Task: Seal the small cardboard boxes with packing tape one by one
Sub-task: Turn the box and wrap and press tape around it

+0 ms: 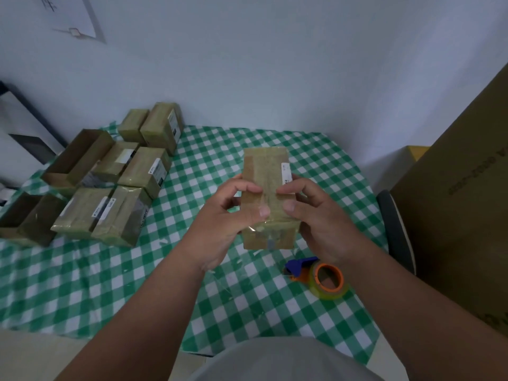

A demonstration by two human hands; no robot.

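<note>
Dim, flat, bluish light fills the scene with only faint shadows, a soft sheen lies on the checked tablecloth [110,284], the wide lens bends the wall [275,64] and the frame edges, and fine print on box labels is perhaps too blurred to read.

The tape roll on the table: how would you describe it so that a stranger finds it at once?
Look at the green checked tablecloth, near its right front part, under the right hand. There lies a tape roll on a blue holder. Its orange core sets it apart from the brown boxes on the left.
</note>
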